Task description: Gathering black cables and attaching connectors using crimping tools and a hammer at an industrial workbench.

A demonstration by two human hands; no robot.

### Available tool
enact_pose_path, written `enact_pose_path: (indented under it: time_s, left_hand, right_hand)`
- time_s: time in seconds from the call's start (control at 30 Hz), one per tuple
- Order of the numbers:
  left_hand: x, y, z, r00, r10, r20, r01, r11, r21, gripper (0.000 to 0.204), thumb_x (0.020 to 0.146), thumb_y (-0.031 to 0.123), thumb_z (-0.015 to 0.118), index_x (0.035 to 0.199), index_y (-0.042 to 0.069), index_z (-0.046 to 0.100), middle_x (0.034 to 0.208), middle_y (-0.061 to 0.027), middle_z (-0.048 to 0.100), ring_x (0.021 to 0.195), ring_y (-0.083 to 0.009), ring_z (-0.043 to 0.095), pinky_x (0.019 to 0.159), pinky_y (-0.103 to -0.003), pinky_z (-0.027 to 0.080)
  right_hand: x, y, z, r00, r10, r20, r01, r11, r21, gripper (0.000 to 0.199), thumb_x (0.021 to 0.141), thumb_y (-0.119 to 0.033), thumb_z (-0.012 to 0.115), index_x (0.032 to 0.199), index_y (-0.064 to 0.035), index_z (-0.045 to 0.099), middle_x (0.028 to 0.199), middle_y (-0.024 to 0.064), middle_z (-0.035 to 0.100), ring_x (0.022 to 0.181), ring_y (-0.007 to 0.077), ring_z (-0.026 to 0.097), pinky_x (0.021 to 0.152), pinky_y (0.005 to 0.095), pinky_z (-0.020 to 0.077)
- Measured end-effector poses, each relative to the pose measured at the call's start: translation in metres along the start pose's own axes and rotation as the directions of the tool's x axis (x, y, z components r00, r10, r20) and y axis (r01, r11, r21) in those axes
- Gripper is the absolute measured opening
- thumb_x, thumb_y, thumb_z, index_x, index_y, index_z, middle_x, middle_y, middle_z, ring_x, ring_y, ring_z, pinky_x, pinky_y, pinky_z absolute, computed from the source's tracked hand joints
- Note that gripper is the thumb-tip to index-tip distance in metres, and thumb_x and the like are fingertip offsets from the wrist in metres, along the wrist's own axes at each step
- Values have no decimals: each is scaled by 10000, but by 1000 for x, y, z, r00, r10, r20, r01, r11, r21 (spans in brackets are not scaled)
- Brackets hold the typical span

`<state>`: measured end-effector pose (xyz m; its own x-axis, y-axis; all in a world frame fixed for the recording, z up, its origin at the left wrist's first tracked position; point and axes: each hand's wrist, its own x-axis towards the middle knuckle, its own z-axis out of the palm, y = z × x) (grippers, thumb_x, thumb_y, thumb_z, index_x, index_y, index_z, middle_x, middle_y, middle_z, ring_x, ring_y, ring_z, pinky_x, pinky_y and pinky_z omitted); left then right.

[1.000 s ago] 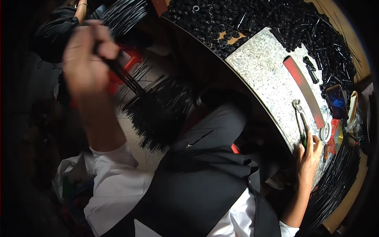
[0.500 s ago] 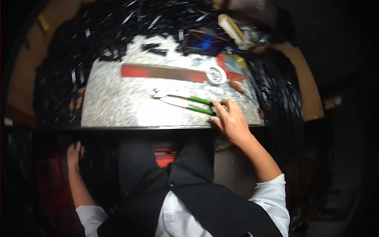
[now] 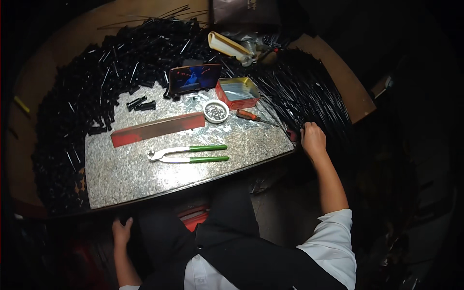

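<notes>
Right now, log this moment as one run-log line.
right hand: on black rods at slab edge | left hand: below stone slab, empty | pliers: lying free on slab

We see a speckled grey stone slab [image 3: 145, 179], pincers [image 3: 186, 153] with green handles, a long red bar [image 3: 157, 129], a red tin [image 3: 237, 93], a white dish [image 3: 215, 111] and heaps of black tubes [image 3: 96, 87]. The sleeve [image 3: 333, 237] is white.

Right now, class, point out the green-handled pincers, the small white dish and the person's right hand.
green-handled pincers [image 3: 187, 154], head view, where the metal arms meet the green grips.
small white dish [image 3: 216, 111], head view, its middle.
right hand [image 3: 313, 138], head view, back of the hand.
</notes>
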<state>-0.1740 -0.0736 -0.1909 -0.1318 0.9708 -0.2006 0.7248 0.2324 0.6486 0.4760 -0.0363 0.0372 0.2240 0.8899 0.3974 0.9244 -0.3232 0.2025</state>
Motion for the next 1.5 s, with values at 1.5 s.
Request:
enact_pose_path:
  time_s: [1.5]
  left_hand:
    - [-51,162,-34,882,472,-5,-472,881,-42,275,741,110,707,967,-26,629,915,-192,657,869,-350,634,779,-380,499]
  right_hand:
    - [142,79,-44,954,264,-144,-223,943,247,249,919,-206,517,961,39,525,870,279,620,872,448,594,789,482,450]
